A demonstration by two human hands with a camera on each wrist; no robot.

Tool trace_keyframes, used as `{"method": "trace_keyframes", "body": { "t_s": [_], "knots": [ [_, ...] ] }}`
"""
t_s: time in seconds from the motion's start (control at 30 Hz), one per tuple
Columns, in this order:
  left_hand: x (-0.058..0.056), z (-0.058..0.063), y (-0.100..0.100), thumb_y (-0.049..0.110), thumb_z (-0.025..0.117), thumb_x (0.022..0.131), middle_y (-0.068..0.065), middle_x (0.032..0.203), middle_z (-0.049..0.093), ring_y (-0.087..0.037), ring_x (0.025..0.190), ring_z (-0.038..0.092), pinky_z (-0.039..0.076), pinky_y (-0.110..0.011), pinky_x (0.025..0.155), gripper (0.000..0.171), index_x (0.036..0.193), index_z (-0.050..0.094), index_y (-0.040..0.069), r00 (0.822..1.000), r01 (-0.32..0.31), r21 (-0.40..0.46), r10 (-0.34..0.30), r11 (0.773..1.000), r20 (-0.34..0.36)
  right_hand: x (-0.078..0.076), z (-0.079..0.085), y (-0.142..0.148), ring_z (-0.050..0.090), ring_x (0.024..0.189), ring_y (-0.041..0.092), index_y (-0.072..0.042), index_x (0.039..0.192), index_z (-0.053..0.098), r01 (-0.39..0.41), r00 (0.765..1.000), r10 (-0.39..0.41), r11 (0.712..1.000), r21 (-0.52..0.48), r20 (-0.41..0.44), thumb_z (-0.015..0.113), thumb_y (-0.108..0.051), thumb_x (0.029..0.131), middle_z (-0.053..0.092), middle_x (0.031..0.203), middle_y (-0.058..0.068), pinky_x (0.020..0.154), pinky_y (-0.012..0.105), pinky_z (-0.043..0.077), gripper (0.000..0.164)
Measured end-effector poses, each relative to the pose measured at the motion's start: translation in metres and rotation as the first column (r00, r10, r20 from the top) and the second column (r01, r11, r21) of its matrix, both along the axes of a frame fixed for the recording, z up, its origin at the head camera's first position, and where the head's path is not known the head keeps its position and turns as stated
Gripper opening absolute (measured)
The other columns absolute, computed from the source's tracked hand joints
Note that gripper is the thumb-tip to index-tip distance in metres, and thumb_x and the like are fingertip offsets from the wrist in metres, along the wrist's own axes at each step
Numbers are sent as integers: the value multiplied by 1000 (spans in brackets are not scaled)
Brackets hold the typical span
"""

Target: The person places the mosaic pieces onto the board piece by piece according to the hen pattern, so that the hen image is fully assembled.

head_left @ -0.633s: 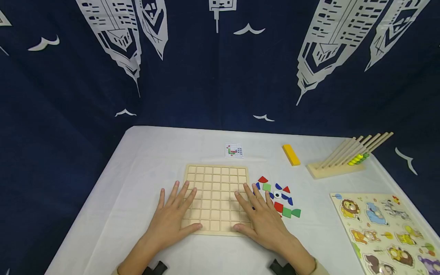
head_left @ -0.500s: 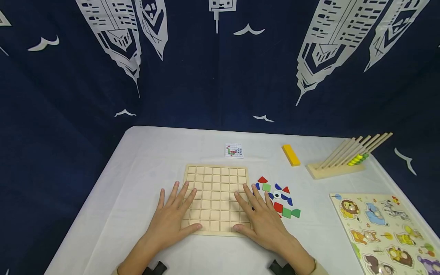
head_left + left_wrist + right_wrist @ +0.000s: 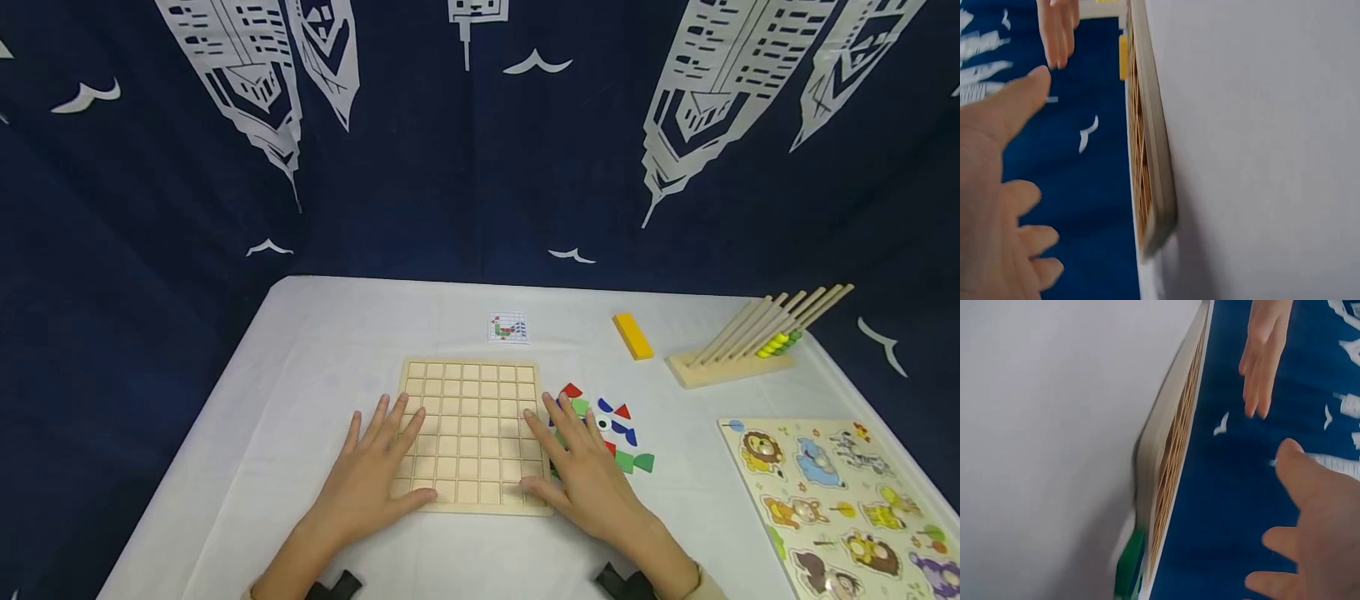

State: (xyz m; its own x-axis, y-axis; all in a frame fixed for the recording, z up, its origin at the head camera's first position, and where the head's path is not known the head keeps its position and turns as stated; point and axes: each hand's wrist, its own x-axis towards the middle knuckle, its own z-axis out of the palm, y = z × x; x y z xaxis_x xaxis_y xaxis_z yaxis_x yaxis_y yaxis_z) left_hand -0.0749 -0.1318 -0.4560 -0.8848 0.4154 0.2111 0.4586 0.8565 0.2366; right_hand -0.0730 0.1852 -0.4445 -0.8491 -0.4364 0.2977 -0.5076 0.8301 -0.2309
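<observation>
A square wooden grid board (image 3: 470,425) lies on the white table. Over its left edge my left hand (image 3: 363,483) is spread with straight fingers and holds nothing. My right hand (image 3: 592,487), also spread and holding nothing, is over the board's right edge and overlaps several small coloured pieces in the head view. Both wrist views show the hands raised off the board, with a gap between fingers and grid. Beside the board lie red (image 3: 622,412), blue (image 3: 619,427) and green (image 3: 643,462) flat pieces and a white ring-like piece (image 3: 602,423). My right hand hides some pieces.
Behind the board lies a small picture card (image 3: 508,327). A yellow block (image 3: 633,336) and a wooden peg stand (image 3: 731,375) with yellow and green beads are at the back right. An animal puzzle board (image 3: 825,508) lies at the front right. A dark blue curtain hangs behind the table.
My right hand has shifted a little to the right, off part of the grid and further over the coloured pieces. My left hand has stayed nearly still. The head view has shifted slightly.
</observation>
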Motion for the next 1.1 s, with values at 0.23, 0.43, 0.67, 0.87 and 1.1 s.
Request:
{"method": "trace_keyframes", "body": {
  "t_s": [0.23,0.43,0.67,0.87,1.1],
  "knots": [
    [-9,-10,-23,54,74,78,-14,163,21,-36,150,17,21,-65,115,103,157,22,16,998,-61,197,53,979,46,-14,7,35,43,132,39,-7,140,52,103,984,-125,981,-163,-130,77,-30,80,45,147,20,98,57,41,68],
    [-18,-27,-36,43,73,84,-16,160,27,-41,148,22,19,-67,114,89,155,28,12,994,-99,297,78,950,81,-24,10,66,51,112,37,2,126,60,150,945,-236,928,-342,-227,78,-6,75,57,125,21,90,43,42,54],
    [-20,-41,-34,33,62,94,-18,157,32,-43,147,22,15,-67,115,69,151,35,5,991,-103,337,66,936,119,-16,6,95,52,95,16,-2,121,66,331,909,-407,837,-435,-92,74,-3,81,63,111,14,74,11,38,41],
    [-22,-45,-29,25,59,96,-17,154,38,-41,146,25,11,-62,118,57,146,43,1,992,-98,336,67,937,103,-9,-2,111,49,84,-10,-4,118,68,492,848,-525,725,-482,75,71,-3,85,66,101,10,67,6,40,33],
    [-21,-45,-27,17,58,96,-19,153,39,-41,146,27,11,-59,119,52,144,45,0,994,-88,314,61,945,94,-11,-15,112,47,80,-11,-4,114,69,490,859,-498,737,-466,115,71,-5,86,67,94,8,64,8,40,28]
  ]
}}
